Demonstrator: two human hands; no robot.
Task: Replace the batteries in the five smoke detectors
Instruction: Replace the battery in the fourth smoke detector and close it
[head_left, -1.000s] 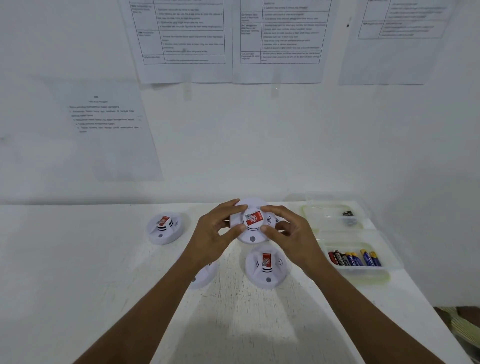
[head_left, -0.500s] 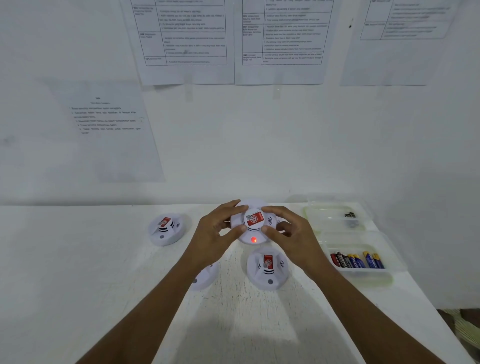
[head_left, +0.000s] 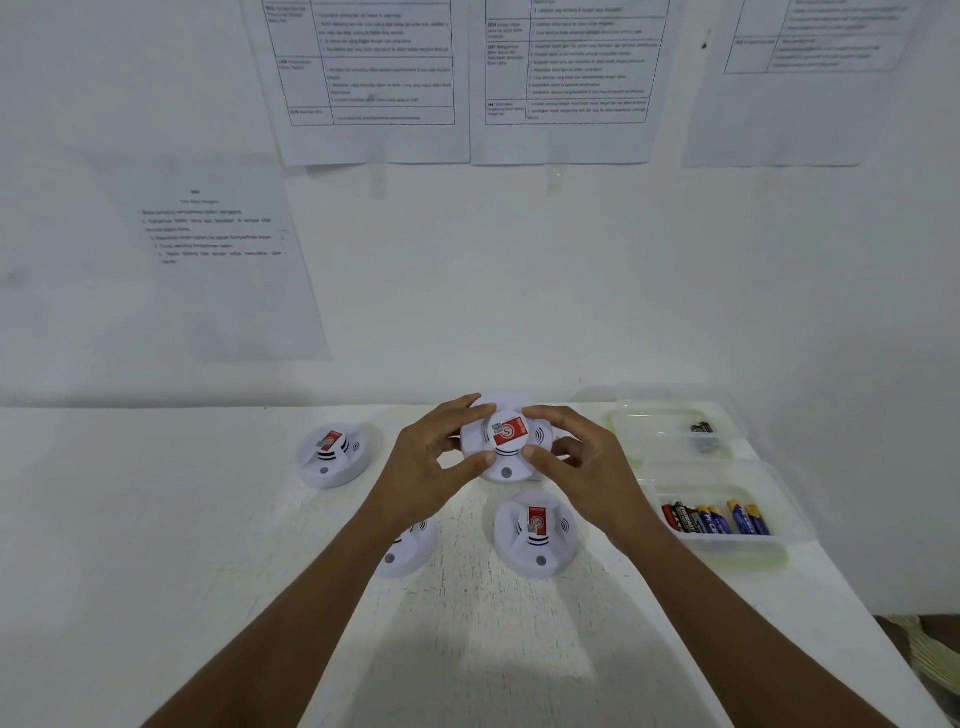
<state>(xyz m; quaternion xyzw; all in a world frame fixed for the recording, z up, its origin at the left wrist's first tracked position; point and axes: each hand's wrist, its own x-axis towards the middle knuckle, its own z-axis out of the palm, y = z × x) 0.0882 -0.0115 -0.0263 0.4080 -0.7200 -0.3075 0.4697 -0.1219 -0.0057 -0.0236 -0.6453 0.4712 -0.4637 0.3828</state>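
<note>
Left hand (head_left: 431, 467) & right hand (head_left: 582, 467) both grip the round white plastic smoke detector w/ red sticker (head_left: 506, 441), thumbs on its near edge, fingers curled over the far rim; it's held above the white table (head_left: 156, 519), near the back wall. Small grey button on its front, unlit. Sticker shows a round logo & a QR-type square; text too small to read.

Left forearm hides most of a second white round detector (head_left: 405, 551), only its near-right part visible. Third white detector w/ red label (head_left: 537, 532) sits just below the held one, fully visible. Fourth white detector (head_left: 332, 454) well to the left. A fifth isn't made out.

Right side: clear plastic tray w/ red, black, blue-yellow batteries (head_left: 714, 517), brand lettering blurred. Behind it, a clear plastic tub (head_left: 670, 426) w/ a few dark batteries (head_left: 701, 428). Printed sheets on the wall (head_left: 374, 67) are cut off at top, wording illegible.
</note>
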